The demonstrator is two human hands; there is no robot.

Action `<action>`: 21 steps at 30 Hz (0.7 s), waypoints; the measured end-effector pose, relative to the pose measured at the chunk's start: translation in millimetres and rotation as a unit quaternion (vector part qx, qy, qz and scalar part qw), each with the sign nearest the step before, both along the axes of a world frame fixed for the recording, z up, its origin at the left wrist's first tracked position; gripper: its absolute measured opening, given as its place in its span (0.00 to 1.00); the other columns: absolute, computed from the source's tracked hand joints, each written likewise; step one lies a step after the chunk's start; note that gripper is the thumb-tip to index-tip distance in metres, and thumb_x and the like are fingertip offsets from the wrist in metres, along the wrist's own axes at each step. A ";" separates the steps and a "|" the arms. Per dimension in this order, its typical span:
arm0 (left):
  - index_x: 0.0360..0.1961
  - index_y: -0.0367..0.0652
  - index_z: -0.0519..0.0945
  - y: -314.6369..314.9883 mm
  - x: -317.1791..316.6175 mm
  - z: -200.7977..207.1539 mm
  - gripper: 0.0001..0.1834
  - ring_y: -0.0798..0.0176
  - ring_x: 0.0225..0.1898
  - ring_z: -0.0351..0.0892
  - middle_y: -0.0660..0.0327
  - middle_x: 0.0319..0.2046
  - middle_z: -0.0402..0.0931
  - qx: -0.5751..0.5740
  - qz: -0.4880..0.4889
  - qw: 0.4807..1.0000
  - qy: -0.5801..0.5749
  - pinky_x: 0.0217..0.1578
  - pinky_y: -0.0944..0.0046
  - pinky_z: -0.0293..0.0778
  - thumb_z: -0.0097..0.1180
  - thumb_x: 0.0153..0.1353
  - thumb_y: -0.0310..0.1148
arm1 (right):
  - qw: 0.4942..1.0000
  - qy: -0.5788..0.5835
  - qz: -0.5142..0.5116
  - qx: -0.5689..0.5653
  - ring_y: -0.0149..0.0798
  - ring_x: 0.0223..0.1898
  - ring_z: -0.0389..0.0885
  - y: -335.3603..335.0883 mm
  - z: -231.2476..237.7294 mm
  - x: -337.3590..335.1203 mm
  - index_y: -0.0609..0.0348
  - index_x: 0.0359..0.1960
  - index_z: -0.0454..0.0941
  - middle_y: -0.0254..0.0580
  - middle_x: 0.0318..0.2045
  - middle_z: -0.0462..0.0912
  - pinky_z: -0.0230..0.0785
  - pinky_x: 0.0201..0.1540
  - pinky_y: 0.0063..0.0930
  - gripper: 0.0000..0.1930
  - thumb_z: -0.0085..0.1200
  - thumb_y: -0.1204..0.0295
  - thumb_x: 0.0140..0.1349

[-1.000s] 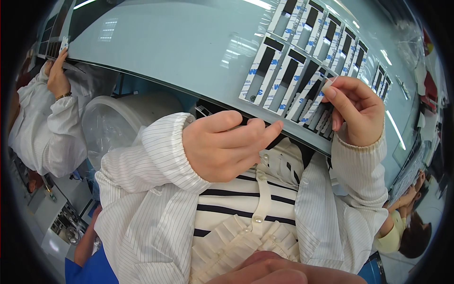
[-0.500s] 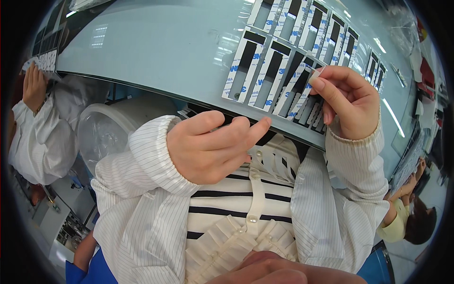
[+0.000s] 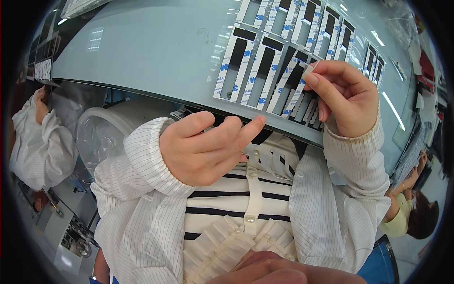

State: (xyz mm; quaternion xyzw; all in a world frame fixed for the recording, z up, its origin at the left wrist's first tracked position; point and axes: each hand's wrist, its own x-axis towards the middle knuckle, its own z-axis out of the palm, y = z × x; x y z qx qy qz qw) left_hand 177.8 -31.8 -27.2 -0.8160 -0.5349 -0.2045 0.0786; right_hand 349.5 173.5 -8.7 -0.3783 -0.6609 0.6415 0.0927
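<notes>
My right hand [image 3: 347, 94] is over the table, thumb and forefinger pinching a small clear strip [image 3: 310, 70]. The strip is at the upper end of a rectangular adhesive frame [image 3: 275, 97] with printed white backing and a dark end. Whether strip and frame are joined I cannot make out. Similar frames lie in rows on the table; one frame [image 3: 259, 71] is just left of the pinched strip. Under my right hand are dark pieces with wavy edges [image 3: 302, 110], partly covered. My left hand [image 3: 208, 149] hovers at the table's near edge, fingers bent and apart, with nothing visible in them.
The glossy pale table [image 3: 156, 52] spans the top. A whitish bin [image 3: 116, 118] with a clear liner stands below its left edge. At far left, a co-worker's hand [image 3: 41, 106] is near upright parts [image 3: 42, 70]. Another person [image 3: 406, 213] sits at far right.
The clear strip in my right hand has changed its tilt, and the hand has shifted slightly left. My left hand keeps its pose. The co-worker's hand at left has dropped from the upright parts.
</notes>
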 end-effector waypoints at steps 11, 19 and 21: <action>0.15 0.46 0.68 -12.7 7.5 0.9 0.23 0.65 0.33 0.72 0.58 0.46 0.86 0.004 0.015 0.999 -0.029 0.29 0.68 0.58 0.63 0.61 0.43 | 0.999 0.015 0.023 0.032 0.20 0.16 0.73 -9.3 4.6 1.2 0.66 0.43 0.83 0.42 0.31 0.87 0.62 0.18 0.11 0.08 0.62 0.77 0.64; 0.18 0.39 0.76 -8.4 -1.1 1.1 0.15 0.61 0.39 0.75 0.52 0.48 0.84 -0.007 -0.014 0.999 -0.036 0.35 0.66 0.63 0.62 0.56 0.36 | 1.000 0.008 0.016 0.025 0.20 0.17 0.75 -9.6 4.4 -0.9 0.66 0.43 0.83 0.41 0.32 0.86 0.65 0.19 0.12 0.08 0.62 0.76 0.63; 0.18 0.39 0.76 -4.6 -1.0 1.2 0.14 0.61 0.40 0.75 0.53 0.49 0.84 -0.019 -0.017 0.999 -0.044 0.36 0.66 0.64 0.62 0.54 0.36 | 1.000 0.009 0.013 0.007 0.20 0.17 0.75 -6.6 5.5 -0.8 0.66 0.43 0.83 0.41 0.32 0.86 0.66 0.20 0.12 0.09 0.62 0.76 0.63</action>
